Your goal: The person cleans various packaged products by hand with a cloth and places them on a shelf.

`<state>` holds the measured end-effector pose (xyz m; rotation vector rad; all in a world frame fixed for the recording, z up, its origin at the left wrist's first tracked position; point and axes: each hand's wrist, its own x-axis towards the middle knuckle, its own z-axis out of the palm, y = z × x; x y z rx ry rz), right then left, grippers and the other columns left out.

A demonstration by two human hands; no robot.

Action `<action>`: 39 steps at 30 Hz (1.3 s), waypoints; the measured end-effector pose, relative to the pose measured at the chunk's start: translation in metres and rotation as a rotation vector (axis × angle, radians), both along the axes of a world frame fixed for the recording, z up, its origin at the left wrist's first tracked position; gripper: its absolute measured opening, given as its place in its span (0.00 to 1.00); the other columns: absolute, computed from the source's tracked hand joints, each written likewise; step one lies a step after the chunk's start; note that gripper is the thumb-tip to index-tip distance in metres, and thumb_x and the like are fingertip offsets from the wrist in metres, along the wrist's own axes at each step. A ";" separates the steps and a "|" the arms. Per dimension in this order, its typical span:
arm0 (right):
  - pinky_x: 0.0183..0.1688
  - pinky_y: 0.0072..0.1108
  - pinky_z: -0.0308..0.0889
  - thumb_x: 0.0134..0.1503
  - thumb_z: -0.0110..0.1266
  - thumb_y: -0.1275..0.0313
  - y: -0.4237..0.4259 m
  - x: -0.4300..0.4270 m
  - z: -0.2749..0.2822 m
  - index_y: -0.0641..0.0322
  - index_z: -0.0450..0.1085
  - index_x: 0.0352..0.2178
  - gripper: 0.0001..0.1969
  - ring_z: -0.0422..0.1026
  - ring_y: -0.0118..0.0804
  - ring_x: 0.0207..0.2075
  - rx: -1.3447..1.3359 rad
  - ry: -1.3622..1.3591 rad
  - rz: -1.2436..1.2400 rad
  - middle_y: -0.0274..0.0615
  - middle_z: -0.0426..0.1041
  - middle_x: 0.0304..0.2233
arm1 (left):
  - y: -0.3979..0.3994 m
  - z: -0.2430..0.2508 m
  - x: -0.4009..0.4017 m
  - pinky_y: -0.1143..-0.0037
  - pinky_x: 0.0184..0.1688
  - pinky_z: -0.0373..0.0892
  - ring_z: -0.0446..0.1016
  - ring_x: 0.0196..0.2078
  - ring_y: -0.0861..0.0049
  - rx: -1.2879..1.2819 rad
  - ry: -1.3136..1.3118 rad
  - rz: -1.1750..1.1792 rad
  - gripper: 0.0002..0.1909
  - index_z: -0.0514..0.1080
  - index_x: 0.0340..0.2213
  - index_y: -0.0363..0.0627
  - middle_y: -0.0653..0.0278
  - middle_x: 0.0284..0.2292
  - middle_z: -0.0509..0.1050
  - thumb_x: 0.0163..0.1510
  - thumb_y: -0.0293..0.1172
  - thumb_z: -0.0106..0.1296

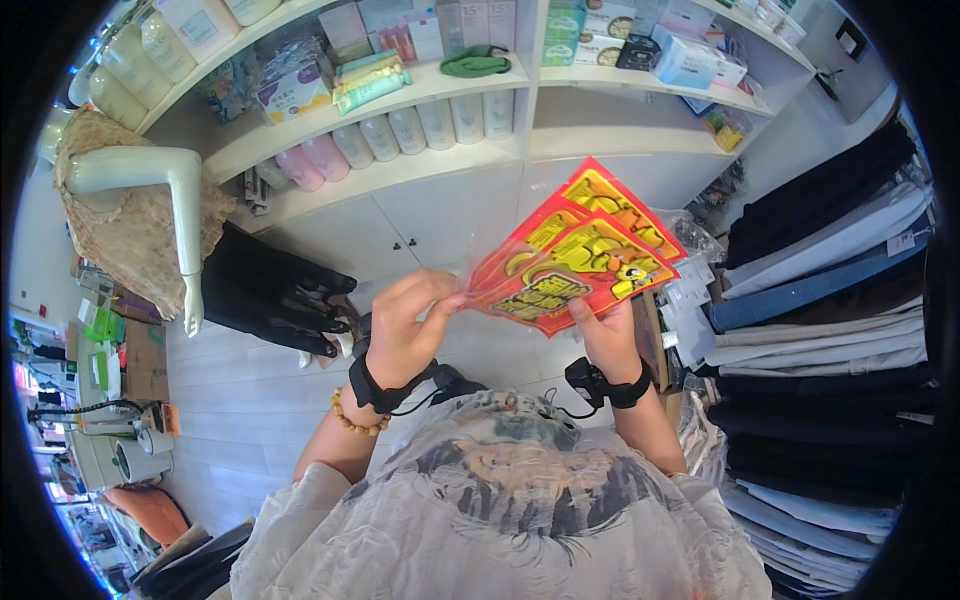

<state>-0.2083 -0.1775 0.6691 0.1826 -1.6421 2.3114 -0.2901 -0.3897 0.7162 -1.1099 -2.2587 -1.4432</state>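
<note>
Several flat red and yellow printed packets (592,259) are fanned out in front of my chest, bearing cartoon pictures and writing. My right hand (613,337) grips their lower edge, thumb on top. At their left corner, the fingers of my left hand (415,319) pinch the packets together with a clear plastic wrapper (517,202) that shows around and behind them. What my right fingers do under the packets is hidden. Each wrist wears a black strap, and a bead bracelet (360,420) sits below the left one.
White shelves (450,79) ahead hold bottles, boxes and a green cloth item (475,62). White cabinet doors (420,225) are below. A mannequin (176,202) in a beige top stands left. Trousers (817,330) hang along the right. Cardboard boxes (146,360) stand on the far left.
</note>
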 end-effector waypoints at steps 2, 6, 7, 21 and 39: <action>0.46 0.22 0.60 0.51 0.51 0.73 -0.015 -0.012 0.005 0.69 0.57 0.45 0.20 0.65 0.30 0.43 -0.057 -0.062 0.035 0.41 0.65 0.43 | -0.009 0.000 -0.013 0.77 0.28 0.66 0.70 0.23 0.67 0.060 0.033 0.014 0.03 0.69 0.23 0.36 0.59 0.21 0.71 0.41 0.19 0.52; 0.46 0.21 0.60 0.50 0.53 0.70 -0.048 -0.034 -0.001 0.68 0.58 0.45 0.21 0.65 0.29 0.42 0.030 -0.012 -0.087 0.40 0.66 0.42 | -0.032 -0.004 -0.035 0.77 0.29 0.66 0.70 0.26 0.67 0.123 -0.046 0.034 0.05 0.69 0.23 0.36 0.59 0.23 0.71 0.40 0.16 0.50; 0.46 0.21 0.60 0.50 0.53 0.70 -0.053 -0.037 -0.001 0.68 0.58 0.45 0.21 0.65 0.29 0.42 0.033 -0.014 -0.085 0.40 0.66 0.42 | -0.037 -0.003 -0.041 0.77 0.29 0.66 0.71 0.26 0.68 0.055 0.005 0.016 0.05 0.69 0.23 0.36 0.58 0.23 0.71 0.39 0.15 0.49; 0.33 0.18 0.66 0.46 0.56 0.76 -0.129 -0.082 0.031 0.69 0.62 0.39 0.18 0.69 0.28 0.33 0.147 -0.014 -0.087 0.41 0.70 0.34 | -0.128 0.019 -0.060 0.77 0.29 0.64 0.68 0.24 0.69 0.072 -0.032 0.141 0.06 0.65 0.23 0.36 0.59 0.22 0.68 0.40 0.14 0.48; 0.41 0.19 0.63 0.48 0.55 0.76 -0.124 -0.119 0.027 0.68 0.63 0.38 0.15 0.68 0.27 0.37 0.277 0.059 -0.239 0.40 0.70 0.36 | -0.160 0.103 -0.043 0.73 0.24 0.64 0.68 0.23 0.64 -0.141 0.634 0.025 0.14 0.62 0.27 0.38 0.55 0.24 0.68 0.34 0.14 0.51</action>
